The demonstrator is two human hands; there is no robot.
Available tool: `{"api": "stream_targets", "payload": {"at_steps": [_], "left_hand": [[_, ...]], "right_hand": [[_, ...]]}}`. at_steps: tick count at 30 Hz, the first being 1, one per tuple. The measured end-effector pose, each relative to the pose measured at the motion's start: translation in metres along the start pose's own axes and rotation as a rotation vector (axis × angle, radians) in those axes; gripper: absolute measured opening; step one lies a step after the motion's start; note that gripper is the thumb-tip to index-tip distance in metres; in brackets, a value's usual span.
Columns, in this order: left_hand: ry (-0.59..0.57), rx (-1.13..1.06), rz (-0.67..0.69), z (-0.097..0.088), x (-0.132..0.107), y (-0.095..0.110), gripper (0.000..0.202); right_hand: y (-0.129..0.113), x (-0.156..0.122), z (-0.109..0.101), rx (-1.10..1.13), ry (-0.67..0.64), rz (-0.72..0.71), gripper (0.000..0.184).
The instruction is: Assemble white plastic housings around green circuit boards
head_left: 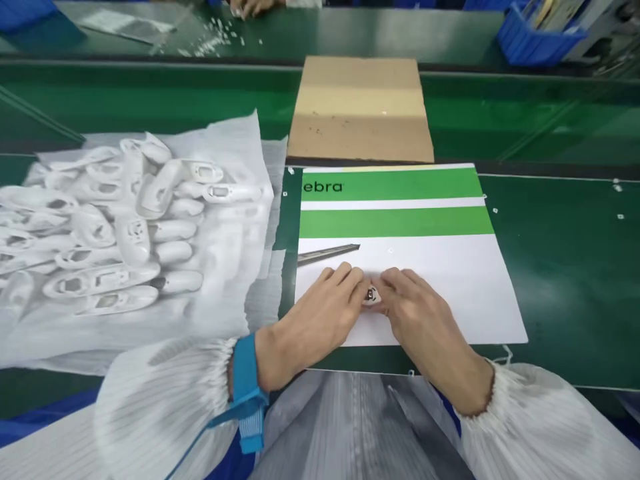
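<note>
Between the fingers of both my hands is a small white plastic casing [371,295] with a dark, squarish opening facing up. My left hand [325,307], with a blue strap [246,380] around its wrist, grips the casing from the left. From the right, my right hand [417,310] closes on the same part; most of the part is hidden by the fingers. Both hands are over a white board with green stripes [445,280]. A grey, slim blade-like tool [327,254] lies on the board just beyond my left hand.
Many white plastic casings [135,240] are heaped on white foam sheeting [230,267] at left. A cardboard piece [363,107] lies beyond the board. Across the belt are small white bits [215,39], a blue bin [537,40] and another person's hand [255,7].
</note>
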State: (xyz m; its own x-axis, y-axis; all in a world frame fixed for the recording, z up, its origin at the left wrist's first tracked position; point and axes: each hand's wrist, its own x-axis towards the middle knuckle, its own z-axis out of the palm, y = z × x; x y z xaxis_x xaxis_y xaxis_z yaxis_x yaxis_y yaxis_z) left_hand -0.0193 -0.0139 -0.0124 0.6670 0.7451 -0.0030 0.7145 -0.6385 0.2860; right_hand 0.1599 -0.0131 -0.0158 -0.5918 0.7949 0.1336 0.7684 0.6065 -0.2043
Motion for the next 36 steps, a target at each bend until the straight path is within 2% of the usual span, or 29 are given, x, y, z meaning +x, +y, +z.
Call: {"api": "stream_targets", "payload": {"at_steps": [3, 6, 11, 16, 19, 21, 23, 25, 27, 31, 36], "left_hand": [[0.069, -0.229, -0.089, -0.001, 0.013, -0.008, 0.029], [0.170, -0.274, -0.142, -0.001, 0.027, -0.013, 0.032], [0.113, -0.270, -0.078, 0.003, 0.039, -0.018, 0.028], [0.106, -0.313, -0.103, 0.011, 0.036, -0.021, 0.028], [0.125, -0.361, -0.136, 0.008, 0.017, -0.019, 0.034], [0.114, -0.392, -0.180, 0.004, 0.000, -0.013, 0.037], [0.124, -0.468, -0.268, -0.001, -0.015, 0.000, 0.029], [0.211, -0.574, -0.375, -0.004, -0.024, 0.017, 0.021], [0.333, -0.656, -0.421, -0.005, -0.025, 0.035, 0.020], [0.493, -0.691, -0.374, -0.004, -0.021, 0.060, 0.024], [0.542, -0.644, -0.318, -0.001, -0.025, 0.064, 0.022]], "right_hand": [[-0.001, -0.005, 0.007, -0.051, 0.077, -0.018, 0.025], [-0.006, -0.010, 0.007, -0.055, 0.134, -0.008, 0.022], [-0.011, -0.008, -0.001, 0.091, 0.120, 0.090, 0.021], [-0.007, -0.013, 0.008, 0.286, 0.072, 0.205, 0.023], [-0.005, -0.025, 0.011, 0.225, 0.160, 0.234, 0.022], [-0.004, -0.034, 0.011, 0.190, 0.238, 0.259, 0.021], [-0.003, -0.042, 0.010, 0.176, 0.294, 0.276, 0.019], [-0.002, -0.048, 0.009, 0.182, 0.337, 0.280, 0.018], [0.000, -0.052, 0.008, 0.198, 0.369, 0.275, 0.016], [0.002, -0.054, 0.006, 0.202, 0.398, 0.276, 0.013], [-0.002, -0.056, 0.006, 0.213, 0.399, 0.292, 0.015]]}}
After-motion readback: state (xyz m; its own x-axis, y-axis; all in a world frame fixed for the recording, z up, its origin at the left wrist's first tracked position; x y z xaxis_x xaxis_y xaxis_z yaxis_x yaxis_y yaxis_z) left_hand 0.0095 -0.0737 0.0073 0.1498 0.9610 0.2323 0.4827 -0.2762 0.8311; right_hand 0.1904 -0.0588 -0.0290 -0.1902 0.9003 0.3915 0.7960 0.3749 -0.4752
